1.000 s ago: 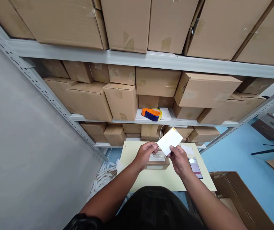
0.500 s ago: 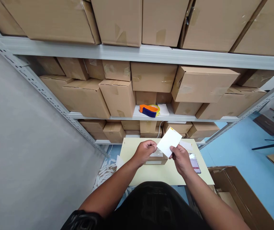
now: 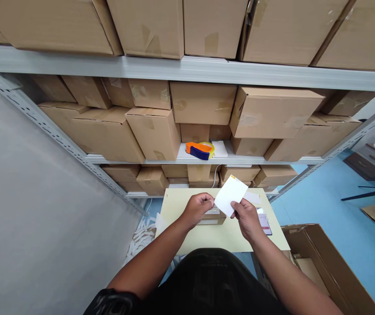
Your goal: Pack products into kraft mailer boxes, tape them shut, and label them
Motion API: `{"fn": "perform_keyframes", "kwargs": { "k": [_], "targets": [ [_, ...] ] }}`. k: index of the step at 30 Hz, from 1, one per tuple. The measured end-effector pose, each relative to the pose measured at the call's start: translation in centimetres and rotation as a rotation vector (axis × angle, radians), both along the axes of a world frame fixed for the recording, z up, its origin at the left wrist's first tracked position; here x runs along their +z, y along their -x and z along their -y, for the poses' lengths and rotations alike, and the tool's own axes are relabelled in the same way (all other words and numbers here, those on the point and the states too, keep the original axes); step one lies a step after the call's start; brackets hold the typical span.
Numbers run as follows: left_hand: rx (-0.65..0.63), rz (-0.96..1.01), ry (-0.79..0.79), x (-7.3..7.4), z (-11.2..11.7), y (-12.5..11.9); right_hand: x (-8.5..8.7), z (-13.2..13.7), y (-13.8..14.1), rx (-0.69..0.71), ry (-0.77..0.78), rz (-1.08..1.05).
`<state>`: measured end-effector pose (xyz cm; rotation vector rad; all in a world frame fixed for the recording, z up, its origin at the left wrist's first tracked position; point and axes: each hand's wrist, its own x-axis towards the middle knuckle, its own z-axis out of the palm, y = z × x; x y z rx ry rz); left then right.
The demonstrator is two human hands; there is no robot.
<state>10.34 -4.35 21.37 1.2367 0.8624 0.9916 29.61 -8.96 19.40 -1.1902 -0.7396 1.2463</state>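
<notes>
Pinches a thin white rectangular card (image 3: pixel 230 192) with the right hand (image 3: pixel 247 214), thumb laid over the lower right edge and fingers closed behind. Brings the thumb and forefinger of the left hand (image 3: pixel 195 211) almost together at the card's left corner, though cannot tell from here whether with the corner, some thin layer or nothing between them. Compared with a second ago, keeps much the same hold on both sides but tips the card a little, showing a taller stretch of blank face with a yellow mark at the top. Probably means slow, fine work at that corner, not yet finished, with the card held up in the air. Below, has a small brown cardboard box (image 3: pixel 222 219) with a white label on its front, resting on the pale yellow surface (image 3: pixel 213 239) and partly hidden by the left hand and card. Leaves a phone with a lit screen (image 3: pixel 265 223) lying beside the right wrist. Farther off, has an orange and dark blue tape dispenser (image 3: pixel 199 151) on the shelf, shifted slightly leftward in view, likely from a turn of the head
</notes>
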Motion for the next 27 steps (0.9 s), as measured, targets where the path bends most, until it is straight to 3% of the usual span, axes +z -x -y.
{"fn": "perform_keyframes", "kwargs": {
  "k": [7,11,13,16,20,27],
  "targets": [
    [0.006,0.047,0.027,-0.8,0.2,-0.7,-1.0,0.0,0.8,0.127,0.167,-0.125],
    [0.024,0.046,0.02,-1.5,0.3,-0.9,-2.2,0.0,1.7,0.232,0.258,-0.04],
    [0.035,0.031,0.016,-1.8,0.3,-0.9,-2.5,0.0,1.9,0.139,0.21,0.086],
    [0.046,-0.011,-0.005,-2.0,0.2,-0.9,-1.8,0.0,1.7,-0.018,0.018,0.276],
    [0.04,-0.068,-0.074,-1.9,0.4,-1.0,-0.1,0.1,1.8,0.139,-0.141,0.354],
    [0.046,-0.155,-0.117,-2.2,0.8,-1.1,-0.2,-0.1,2.4,0.173,-0.081,0.429]
  ]
}}
